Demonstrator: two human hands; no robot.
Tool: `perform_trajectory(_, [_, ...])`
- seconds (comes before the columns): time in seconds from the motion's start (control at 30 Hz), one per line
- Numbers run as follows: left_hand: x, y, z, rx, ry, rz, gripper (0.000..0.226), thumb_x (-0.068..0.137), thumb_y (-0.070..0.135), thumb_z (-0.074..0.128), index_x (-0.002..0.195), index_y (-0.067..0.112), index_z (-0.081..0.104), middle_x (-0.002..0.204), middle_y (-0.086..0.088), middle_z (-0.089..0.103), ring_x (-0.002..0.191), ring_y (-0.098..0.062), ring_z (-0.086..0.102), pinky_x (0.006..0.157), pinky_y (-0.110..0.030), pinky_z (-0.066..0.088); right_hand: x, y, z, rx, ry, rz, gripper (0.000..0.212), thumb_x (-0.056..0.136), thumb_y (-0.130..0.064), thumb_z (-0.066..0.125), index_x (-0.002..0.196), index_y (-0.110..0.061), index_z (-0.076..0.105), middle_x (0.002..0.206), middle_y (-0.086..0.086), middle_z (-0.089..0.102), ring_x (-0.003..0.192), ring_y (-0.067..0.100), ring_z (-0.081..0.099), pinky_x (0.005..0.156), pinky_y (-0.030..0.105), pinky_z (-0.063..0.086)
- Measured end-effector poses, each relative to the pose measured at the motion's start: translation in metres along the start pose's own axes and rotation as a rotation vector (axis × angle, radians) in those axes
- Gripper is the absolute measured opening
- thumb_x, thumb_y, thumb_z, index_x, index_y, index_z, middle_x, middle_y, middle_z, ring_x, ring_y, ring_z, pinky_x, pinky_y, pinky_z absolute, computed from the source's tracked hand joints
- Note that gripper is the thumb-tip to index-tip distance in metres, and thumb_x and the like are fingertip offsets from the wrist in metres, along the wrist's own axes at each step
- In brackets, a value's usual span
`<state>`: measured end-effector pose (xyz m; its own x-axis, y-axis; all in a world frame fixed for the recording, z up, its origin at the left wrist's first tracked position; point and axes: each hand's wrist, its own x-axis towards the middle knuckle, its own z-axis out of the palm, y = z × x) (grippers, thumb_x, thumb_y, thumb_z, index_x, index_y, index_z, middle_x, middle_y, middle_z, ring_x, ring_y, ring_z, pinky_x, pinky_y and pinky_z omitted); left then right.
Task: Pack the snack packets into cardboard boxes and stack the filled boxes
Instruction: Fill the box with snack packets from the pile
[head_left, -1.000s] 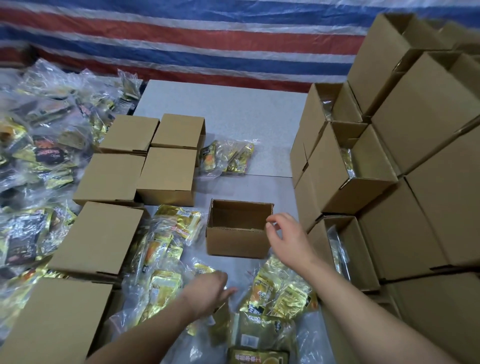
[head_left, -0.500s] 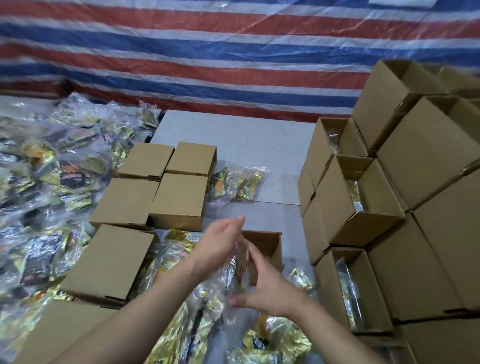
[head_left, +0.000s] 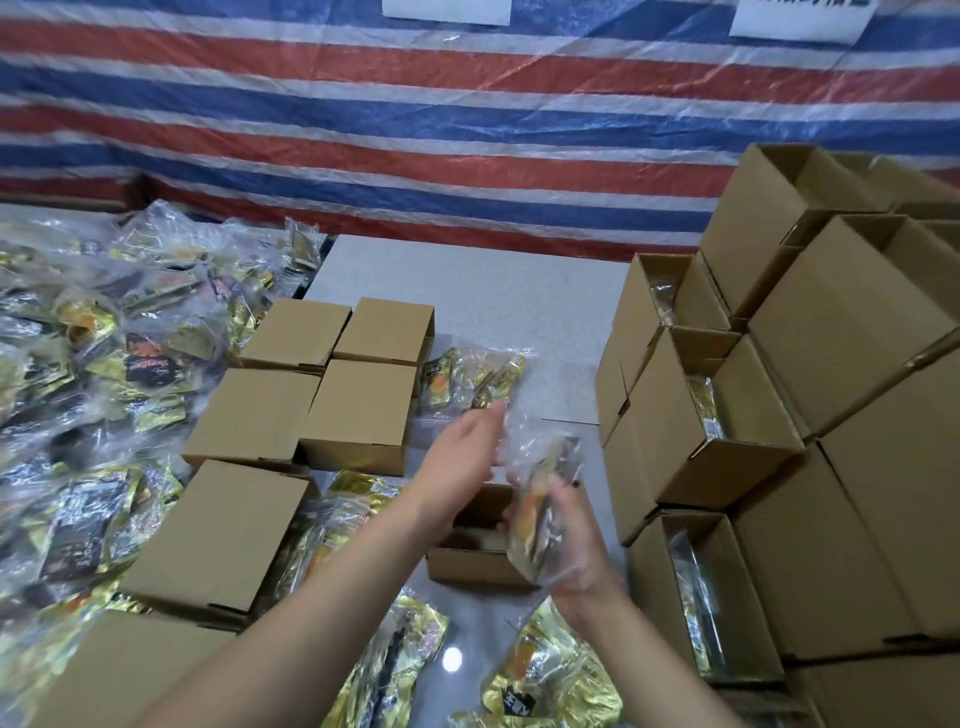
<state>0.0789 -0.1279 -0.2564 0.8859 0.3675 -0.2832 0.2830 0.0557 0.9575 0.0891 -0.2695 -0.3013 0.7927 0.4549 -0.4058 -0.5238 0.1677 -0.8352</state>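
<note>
Packet (head_left: 537, 512) raised over open box (head_left: 470, 564) edge.

the open box (head_left: 478, 564) and the closed boxes (head_left: 358, 415) on the left are matt brown cardboard, as is the stack of boxes (head_left: 841, 332) on the right; the snack bag (head_left: 535, 499) is clear, crinkled plastic over glossy gold foil packets; the table (head_left: 467, 275) looks speckled grey and smooth, shiny near; the far tarp (head_left: 467, 130) is woven striped plastic
</note>
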Motion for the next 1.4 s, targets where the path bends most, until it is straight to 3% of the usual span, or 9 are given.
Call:
perform_trajectory(0.07, [-0.007,-0.008,0.003,0.137,-0.045,0.103,0.049,0.098,0.055,0.047,0.131,0.02,0.056,0.117,0.007,0.064,0.105,-0.003,0.063,0.079,-0.019,0.052,0.005,-0.009,-0.001,0.2,-0.013,0.054,0.072,0.08,-0.053,0.063,0.135,-0.007,0.059,0.102,0.01,0.072,0.084,0.023,0.068,0.078,0.039,0.056])
perform_trajectory(0.13, [-0.009,-0.02,0.012,0.224,-0.144,0.155,0.058,0.096,0.056,0.051,0.144,0.024,0.048,0.137,0.002,0.056,0.124,-0.01,0.056,0.097,-0.033,0.052,0.008,-0.019,-0.003,0.271,-0.105,0.044,0.057,0.087,-0.054,0.051,0.124,-0.015,0.07,0.11,0.01,0.073,0.097,0.025,0.071,0.089,0.043,0.056])
perform_trajectory(0.23, [-0.007,-0.028,0.022,0.469,-0.115,0.311,0.035,0.1,0.04,0.052,0.121,0.015,0.066,0.126,0.005,0.055,0.116,-0.013,0.055,0.104,-0.04,0.045,0.014,-0.026,-0.002,0.288,-0.173,0.137,0.05,0.084,-0.048,0.059,0.112,-0.008,0.074,0.11,0.016,0.072,0.099,0.031,0.069,0.091,0.047,0.054])
perform_trajectory(0.43, [0.018,-0.047,-0.013,0.314,-0.103,0.245,0.019,0.101,0.03,0.054,0.114,0.038,0.065,0.128,0.017,0.058,0.124,0.002,0.051,0.108,-0.022,0.038,0.028,-0.04,-0.023,0.027,0.043,0.081,0.065,0.075,-0.029,0.072,0.131,0.0,0.058,0.099,0.018,0.07,0.068,0.023,0.069,0.051,0.032,0.055])
perform_trajectory(0.6, [0.056,-0.101,-0.05,0.918,-0.054,0.106,0.052,0.103,0.038,0.048,0.152,0.024,0.038,0.159,-0.003,0.032,0.145,-0.021,0.033,0.118,-0.033,0.026,0.049,-0.058,-0.037,-0.458,0.063,-0.105,0.048,0.079,-0.026,0.079,0.122,-0.012,0.064,0.109,0.009,0.073,0.091,0.023,0.071,0.081,0.036,0.057])
perform_trajectory(0.77, [0.062,-0.141,-0.056,0.942,-0.24,0.015,0.065,0.096,0.055,0.052,0.153,0.031,0.033,0.159,0.001,0.035,0.14,-0.02,0.04,0.117,-0.036,0.033,0.078,-0.063,-0.033,-0.95,-0.228,-0.117,0.055,0.085,-0.022,0.074,0.13,-0.049,0.057,0.101,-0.015,0.069,0.077,-0.002,0.065,0.067,0.017,0.052])
perform_trajectory(1.03, [0.054,-0.156,-0.065,0.92,-0.353,0.158,0.093,0.088,0.057,0.065,0.158,0.039,0.006,0.166,0.01,0.009,0.149,-0.013,0.025,0.12,-0.031,0.027,0.126,-0.024,-0.014,-1.536,-0.659,0.249,0.006,0.081,-0.031,0.066,0.077,-0.034,0.062,0.078,-0.013,0.062,0.079,0.013,0.062,0.064,0.02,0.047])
perform_trajectory(1.23, [0.055,-0.158,-0.058,0.869,-0.367,0.146,0.106,0.078,0.071,0.066,0.159,0.033,0.007,0.167,0.0,0.013,0.152,-0.015,0.013,0.124,-0.03,0.015,0.145,0.043,-0.025,-1.726,-0.669,0.207,0.062,0.088,-0.05,0.062,0.143,-0.028,0.046,0.144,0.003,0.054,0.129,0.025,0.052,0.108,0.037,0.042])
perform_trajectory(1.4, [0.056,-0.163,-0.058,0.953,-0.375,0.146,0.108,0.076,0.079,0.059,0.157,0.041,-0.001,0.167,0.0,0.009,0.153,-0.017,0.011,0.119,-0.025,0.009,0.151,0.084,-0.047,-1.838,-0.587,0.349,0.08,0.091,-0.056,0.059,0.156,-0.024,0.026,0.148,0.011,0.047,0.133,0.032,0.048,0.109,0.038,0.04])
